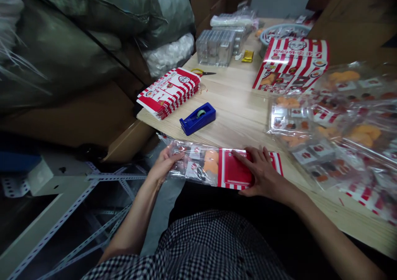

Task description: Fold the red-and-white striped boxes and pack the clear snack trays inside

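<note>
count one tape dispenser [197, 119] near centre, one scissors pair [203, 72] at twelve o'clock, one gold packet [247, 56] and one basin [266, 37] toward one; cannot count overlapping bags [366, 136] at three.

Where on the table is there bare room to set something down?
The main bare patch lies between the blue tape dispenser and the large striped carton, with clear boxes behind and the held pack in front. Crowded: the right side, under overlapping plastic packs.
</note>
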`<action>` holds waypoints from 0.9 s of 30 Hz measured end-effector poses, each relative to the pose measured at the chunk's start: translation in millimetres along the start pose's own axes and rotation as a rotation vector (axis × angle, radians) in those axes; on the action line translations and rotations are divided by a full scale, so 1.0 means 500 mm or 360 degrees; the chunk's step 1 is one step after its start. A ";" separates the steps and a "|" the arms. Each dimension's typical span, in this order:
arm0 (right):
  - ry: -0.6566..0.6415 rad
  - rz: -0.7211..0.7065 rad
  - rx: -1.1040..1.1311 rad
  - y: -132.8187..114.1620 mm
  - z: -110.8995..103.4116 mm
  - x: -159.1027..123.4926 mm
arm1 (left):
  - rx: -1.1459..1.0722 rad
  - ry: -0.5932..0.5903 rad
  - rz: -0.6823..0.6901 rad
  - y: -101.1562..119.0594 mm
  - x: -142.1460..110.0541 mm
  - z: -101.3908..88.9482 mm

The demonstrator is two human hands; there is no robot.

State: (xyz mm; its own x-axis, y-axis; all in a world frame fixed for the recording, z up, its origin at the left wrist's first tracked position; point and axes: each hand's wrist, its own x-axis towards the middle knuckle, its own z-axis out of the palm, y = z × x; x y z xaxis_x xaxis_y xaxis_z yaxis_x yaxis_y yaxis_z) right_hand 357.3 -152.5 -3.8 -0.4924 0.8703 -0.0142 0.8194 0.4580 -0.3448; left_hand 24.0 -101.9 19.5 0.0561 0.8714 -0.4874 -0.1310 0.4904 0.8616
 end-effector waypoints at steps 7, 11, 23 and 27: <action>0.0088 0.0009 -0.0047 -0.008 0.011 0.004 | -0.0069 -0.0031 0.0026 -0.009 0.002 0.021; 0.0117 0.0044 -0.0079 -0.003 0.018 0.002 | -0.0194 -0.0001 -0.0019 -0.058 -0.012 0.079; 0.0071 0.0009 0.0011 -0.028 -0.003 0.006 | -0.0064 -0.0083 0.0046 -0.060 -0.002 0.073; 0.0136 0.0017 -0.0007 -0.032 0.009 0.007 | 0.0163 -0.0107 0.0181 -0.085 -0.012 0.098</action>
State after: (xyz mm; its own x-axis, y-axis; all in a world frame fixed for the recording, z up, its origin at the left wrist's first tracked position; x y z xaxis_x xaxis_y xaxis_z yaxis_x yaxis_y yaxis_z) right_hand 341.1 -157.5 -2.5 -0.4571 0.8872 0.0622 0.8258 0.4494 -0.3407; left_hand 77.8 -127.1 -7.2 0.1132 0.9187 -0.3785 -0.0386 0.3847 0.9222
